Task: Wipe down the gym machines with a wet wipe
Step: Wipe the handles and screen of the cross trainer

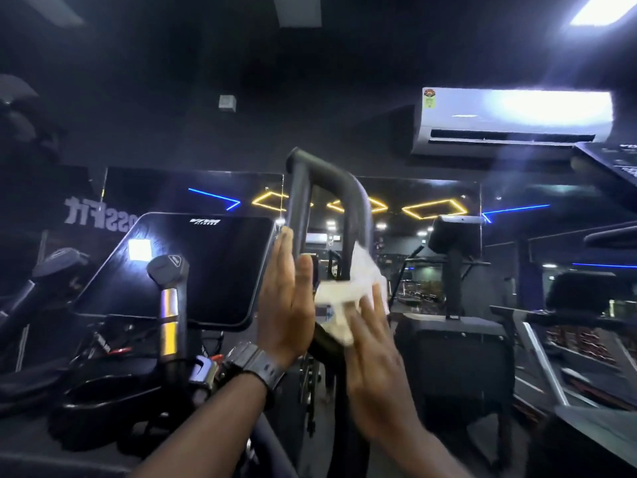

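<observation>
A black looped handlebar (331,188) of a gym machine rises in the middle of the head view. A crumpled white wet wipe (344,298) is pressed against its right tube. My right hand (375,367) holds the wipe from below with fingers stretched along it. My left hand (286,298), with a dark watch on the wrist, stands flat and upright against the left tube, fingers together and holding nothing. The machine's dark console screen (193,267) tilts at the left, with a chrome-banded grip (169,305) in front of it.
A cup holder (103,405) and pedal parts sit low at the left. Another machine with a small console (455,236) stands to the right, and a treadmill rail (544,367) beyond it. A white air conditioner (513,119) hangs on the wall above a mirror.
</observation>
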Action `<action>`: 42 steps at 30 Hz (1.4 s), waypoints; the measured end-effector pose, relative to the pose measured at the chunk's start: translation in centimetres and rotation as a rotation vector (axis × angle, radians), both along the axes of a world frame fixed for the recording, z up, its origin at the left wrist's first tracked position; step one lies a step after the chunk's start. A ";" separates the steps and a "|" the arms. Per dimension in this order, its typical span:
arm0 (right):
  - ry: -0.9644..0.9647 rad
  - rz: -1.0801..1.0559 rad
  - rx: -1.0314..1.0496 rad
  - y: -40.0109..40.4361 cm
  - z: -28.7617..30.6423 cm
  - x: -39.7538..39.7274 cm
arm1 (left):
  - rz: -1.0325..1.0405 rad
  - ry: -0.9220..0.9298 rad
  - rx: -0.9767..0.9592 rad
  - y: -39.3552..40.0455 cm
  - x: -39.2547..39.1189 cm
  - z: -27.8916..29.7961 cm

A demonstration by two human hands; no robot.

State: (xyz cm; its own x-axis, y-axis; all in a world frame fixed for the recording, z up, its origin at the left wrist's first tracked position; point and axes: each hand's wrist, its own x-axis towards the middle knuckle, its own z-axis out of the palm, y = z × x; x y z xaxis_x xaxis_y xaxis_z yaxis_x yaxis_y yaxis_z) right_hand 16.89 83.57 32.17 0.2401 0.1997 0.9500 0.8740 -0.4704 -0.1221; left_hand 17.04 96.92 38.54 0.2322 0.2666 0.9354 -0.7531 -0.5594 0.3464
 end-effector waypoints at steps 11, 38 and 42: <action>-0.419 -0.301 -0.926 2.8 8.4 0.2 | -0.645 0.056 -0.541 1.2 -2.7 -0.7; 0.012 -0.568 -0.206 4.7 25.1 5.6 | -0.365 0.191 -0.157 1.5 -4.1 2.2; 0.081 -0.566 -0.063 1.1 18.3 3.7 | -0.386 0.192 -0.185 1.8 -3.7 2.0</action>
State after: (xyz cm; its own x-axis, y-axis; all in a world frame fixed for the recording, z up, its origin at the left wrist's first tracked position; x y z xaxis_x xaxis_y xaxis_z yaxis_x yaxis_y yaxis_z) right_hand 20.64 84.64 50.46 0.3979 0.0747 0.9144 0.4726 -0.8709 -0.1345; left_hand 13.38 98.71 40.55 0.5110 0.2848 0.8111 -0.8067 -0.1671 0.5669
